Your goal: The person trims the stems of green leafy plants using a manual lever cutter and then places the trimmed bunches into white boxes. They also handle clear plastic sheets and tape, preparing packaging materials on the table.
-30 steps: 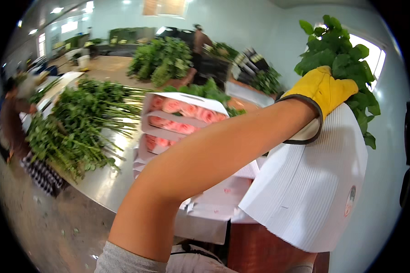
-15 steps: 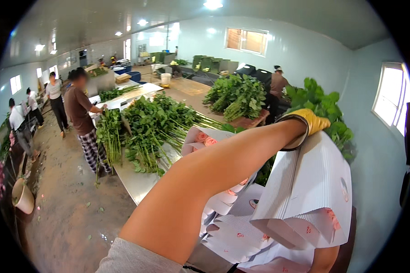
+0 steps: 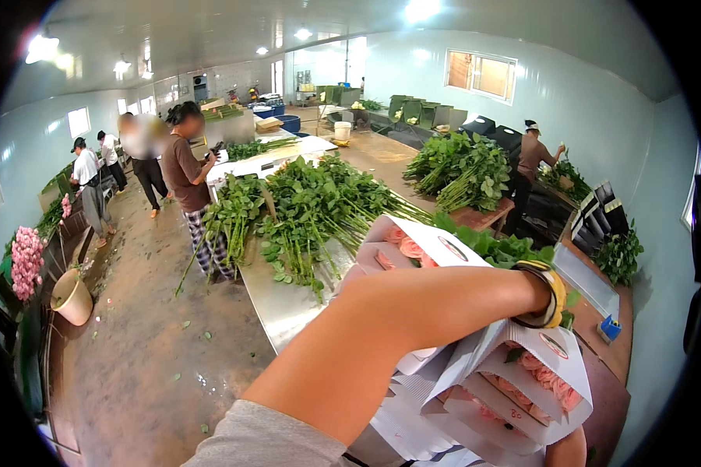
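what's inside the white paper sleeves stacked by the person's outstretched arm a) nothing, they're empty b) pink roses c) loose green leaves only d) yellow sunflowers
b: the white corrugated paper sleeves show pale pink rose heads packed at their open ends, just beneath the yellow glove cuff on the outstretched arm.

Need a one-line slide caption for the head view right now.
Yellow-gloved hand reaches across white-wrapped pink rose bunches beside a steel table piled with green stems.
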`<state>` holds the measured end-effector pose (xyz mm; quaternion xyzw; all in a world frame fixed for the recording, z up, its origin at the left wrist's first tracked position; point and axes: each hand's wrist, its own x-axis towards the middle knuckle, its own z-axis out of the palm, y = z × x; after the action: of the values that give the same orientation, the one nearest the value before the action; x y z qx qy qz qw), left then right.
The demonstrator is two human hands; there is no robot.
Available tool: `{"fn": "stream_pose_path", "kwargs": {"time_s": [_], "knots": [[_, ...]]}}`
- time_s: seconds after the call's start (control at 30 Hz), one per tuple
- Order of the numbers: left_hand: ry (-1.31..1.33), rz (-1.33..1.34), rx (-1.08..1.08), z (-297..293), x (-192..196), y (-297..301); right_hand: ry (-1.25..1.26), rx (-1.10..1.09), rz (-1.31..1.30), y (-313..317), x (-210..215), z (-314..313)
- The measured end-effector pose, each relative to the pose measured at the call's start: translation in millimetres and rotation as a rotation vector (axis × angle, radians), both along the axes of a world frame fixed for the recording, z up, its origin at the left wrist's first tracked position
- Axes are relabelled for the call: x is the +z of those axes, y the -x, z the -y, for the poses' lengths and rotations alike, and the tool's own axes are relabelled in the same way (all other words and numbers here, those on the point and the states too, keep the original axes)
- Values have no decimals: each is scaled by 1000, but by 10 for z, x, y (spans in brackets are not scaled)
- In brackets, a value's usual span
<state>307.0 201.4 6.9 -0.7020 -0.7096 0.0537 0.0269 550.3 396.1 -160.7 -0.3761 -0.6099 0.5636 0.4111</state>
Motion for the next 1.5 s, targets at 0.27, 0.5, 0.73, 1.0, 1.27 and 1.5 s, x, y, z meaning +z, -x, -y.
{"fn": "stream_pose_path", "kwargs": {"time_s": [0.27,0.5,0.73,1.0,1.27,1.5], "knots": [[-859,-203,-452,331,270,-206,7,31,3,147,60,-41],[-961,439,-574,1991,-87,-639,1,32,-78,32,229,112],[-21,1493,-534,2550,-1077,-197,-300,-177,-424,-806,847,1311],[621,2722,-62,2950,-2443,-626,-335,-39,-82,-847,-274,4055],[997,2519,7,3670,-3117,-634,483,-446,-332,178,-1686,5766],[1029,2738,40,4187,-3261,-764,397,-654,-319,241,-1708,6208]]}}
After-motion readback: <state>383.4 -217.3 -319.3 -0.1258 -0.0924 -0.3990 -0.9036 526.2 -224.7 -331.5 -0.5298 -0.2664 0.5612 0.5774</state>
